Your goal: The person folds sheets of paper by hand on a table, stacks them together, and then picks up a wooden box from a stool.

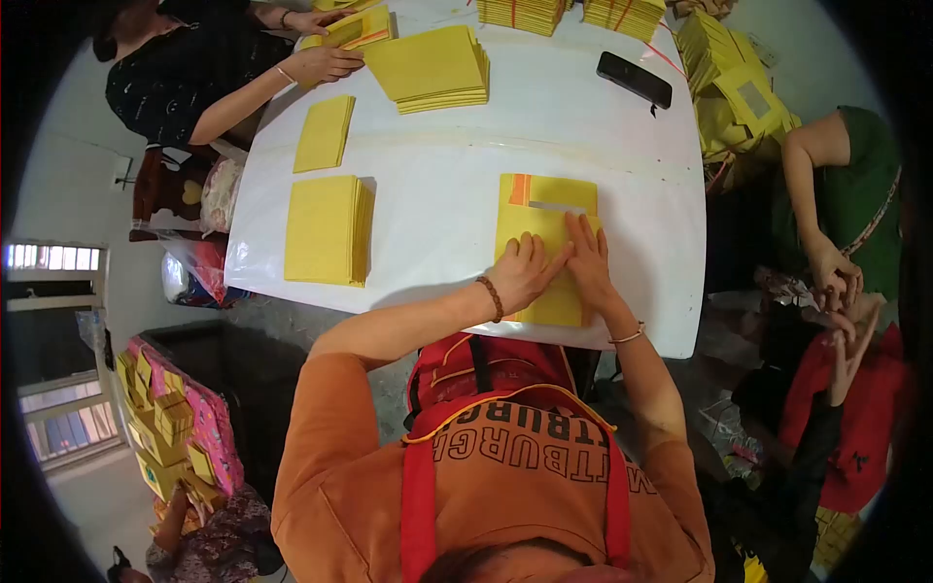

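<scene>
A yellow paper piece (549, 194) with an orange patch and a pale window strip lies near the table's front edge. My left hand (530, 272) rests on its left half, fingers bent and pressed down. On the right half lies my right hand (589, 257), its fingers stretched out flat and pointing away from me. The fingertips of both hands are close together on the paper. To the left sit a thick yellow stack (326, 230) and a smaller, thinner yellow stack (324, 134).
On the white table (437, 214) are a larger yellow stack (437, 68), banded bundles (520, 12) and a black phone (634, 81). A co-worker's hands (326, 60) hold a yellow piece at the far left. Other people are at the right and lower left.
</scene>
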The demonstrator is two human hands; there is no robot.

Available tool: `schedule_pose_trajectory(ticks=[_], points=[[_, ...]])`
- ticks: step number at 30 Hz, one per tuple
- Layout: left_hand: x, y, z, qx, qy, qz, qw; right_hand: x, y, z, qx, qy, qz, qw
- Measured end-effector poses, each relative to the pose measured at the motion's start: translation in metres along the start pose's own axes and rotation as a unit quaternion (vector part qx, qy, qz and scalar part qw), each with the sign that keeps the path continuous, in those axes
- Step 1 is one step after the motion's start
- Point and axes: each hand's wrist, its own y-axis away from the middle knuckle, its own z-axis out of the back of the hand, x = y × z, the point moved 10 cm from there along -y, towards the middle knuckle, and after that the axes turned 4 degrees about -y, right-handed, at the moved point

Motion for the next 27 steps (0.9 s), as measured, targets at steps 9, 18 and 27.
schedule_pose_trajectory(ticks=[9,18,27], points=[[0.091,-0.008,0.034,-0.06,0.148,0.088,0.983,-0.033,0.038,0.07,-0.173,-0.336,-0.131,0.917],[0.297,-0.034,0.04,-0.193,-0.209,0.144,0.948,-0.006,0.1,0.035,-0.166,0.228,-0.112,0.953],[0.347,-0.049,-0.077,0.017,-0.156,0.159,0.975,-0.012,0.095,0.04,-0.173,0.179,-0.128,0.96]])
